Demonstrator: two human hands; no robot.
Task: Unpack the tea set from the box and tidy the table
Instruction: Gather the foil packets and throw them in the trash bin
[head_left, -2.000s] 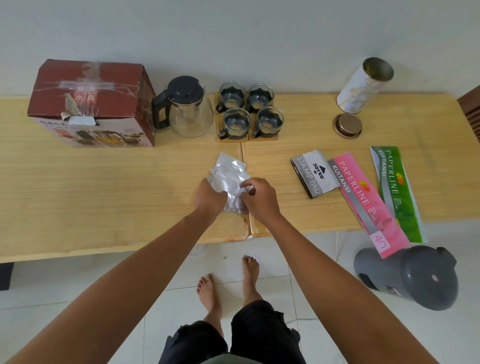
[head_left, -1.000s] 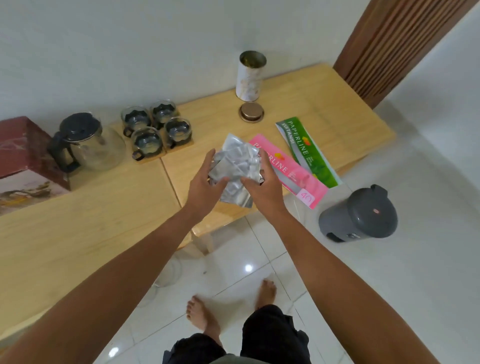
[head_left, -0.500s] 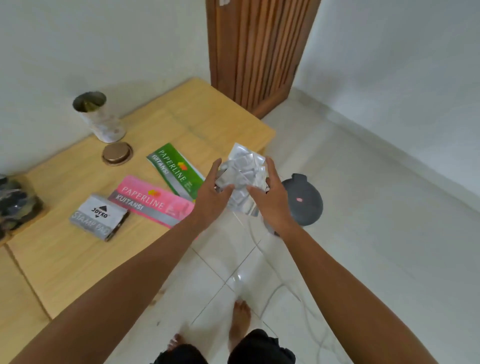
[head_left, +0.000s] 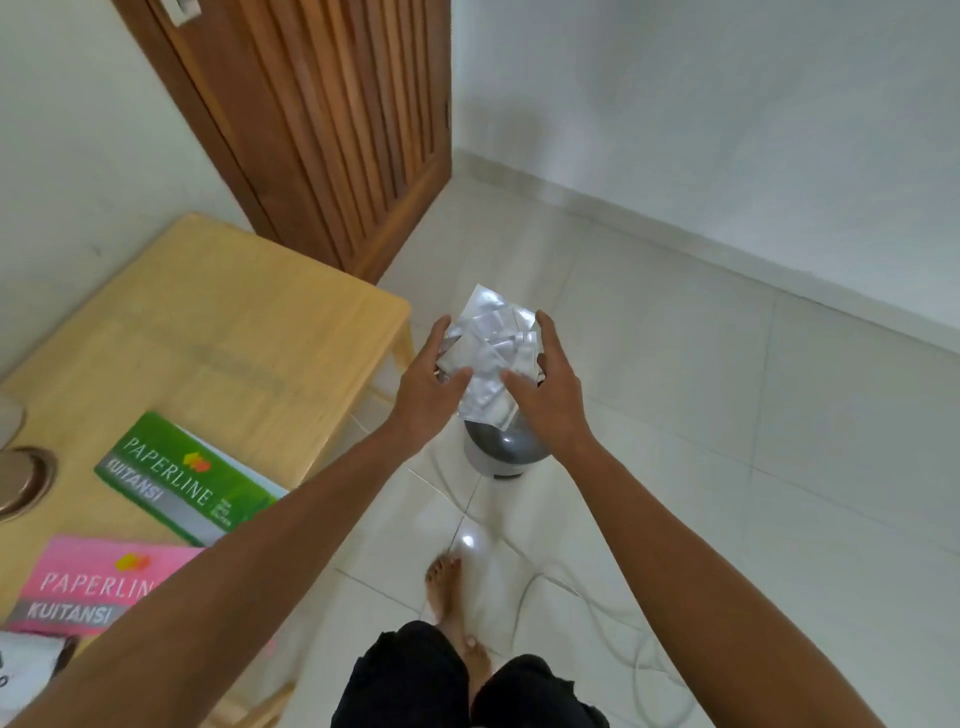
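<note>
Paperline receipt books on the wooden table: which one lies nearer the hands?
The green Paperline book; the pink Paperline book lies behind it, nearer the frame's lower-left corner.

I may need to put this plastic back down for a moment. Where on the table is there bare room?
The far corner of the table beyond the green Paperline booklet, toward the wooden door, is bare. The near left is crowded: pink booklet, brass lid. Both hands hold the plastic wrapping over the grey bin.
</note>
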